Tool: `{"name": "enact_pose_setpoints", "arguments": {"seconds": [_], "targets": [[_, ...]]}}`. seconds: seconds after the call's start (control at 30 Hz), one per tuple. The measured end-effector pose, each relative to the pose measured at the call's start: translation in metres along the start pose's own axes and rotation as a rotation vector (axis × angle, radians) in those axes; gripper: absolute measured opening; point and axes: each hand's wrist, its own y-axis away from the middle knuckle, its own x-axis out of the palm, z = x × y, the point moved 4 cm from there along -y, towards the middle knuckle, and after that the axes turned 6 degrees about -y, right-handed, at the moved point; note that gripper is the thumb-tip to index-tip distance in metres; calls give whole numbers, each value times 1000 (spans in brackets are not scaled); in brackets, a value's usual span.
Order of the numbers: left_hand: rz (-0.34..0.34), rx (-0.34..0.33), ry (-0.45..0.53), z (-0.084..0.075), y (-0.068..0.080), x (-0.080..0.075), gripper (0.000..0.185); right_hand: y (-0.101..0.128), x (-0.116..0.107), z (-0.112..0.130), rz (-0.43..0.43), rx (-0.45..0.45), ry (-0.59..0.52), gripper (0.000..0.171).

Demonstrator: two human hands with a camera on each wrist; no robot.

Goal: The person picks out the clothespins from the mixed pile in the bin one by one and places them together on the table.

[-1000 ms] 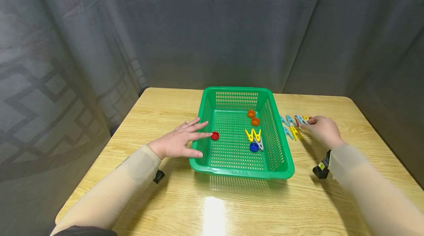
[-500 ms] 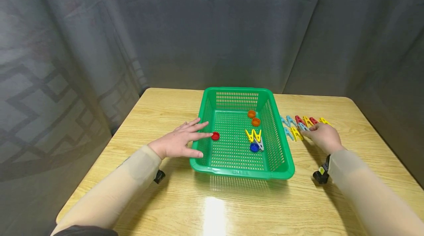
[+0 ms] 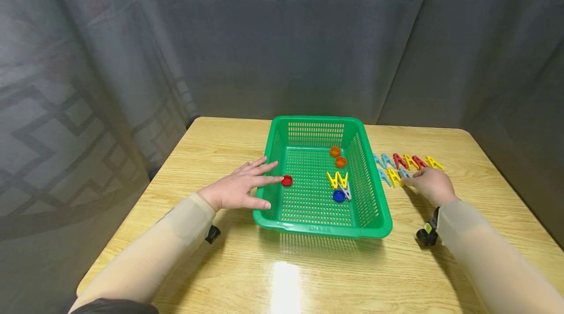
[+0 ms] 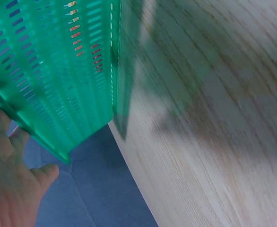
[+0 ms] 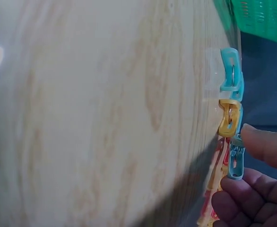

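Note:
My right hand pinches a light-blue clothespin between thumb and fingers, low over the table on the right. Just left of it, in the same near row, lie a yellow clothespin and another light-blue clothespin. A farther row holds light-blue, red and yellow clothespins. My left hand spreads its straight fingers over the left rim of a green basket; in the left wrist view its fingers lie along that rim. A red cap sits inside the basket near its index fingertip.
Inside the basket are orange caps, a blue cap, yellow clothespins and a grey clothespin. The wooden table ends in front of a grey curtain at the back.
My right hand has brought the light-blue clothespin from over the farther row down to the near row, beside the yellow one, uncovering the farther row. The left hand has stayed still.

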Motion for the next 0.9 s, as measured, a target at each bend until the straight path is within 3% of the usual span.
{"name": "enact_pose_setpoints", "arguments": {"seconds": [0.53,0.9], "targets": [[5,10,21,0,0,-1,72,-3,2,-5,47,65,-52,61],[-3,12,12,1,-1,0,69,-4,2,-5,66,50,-20,58]]}}
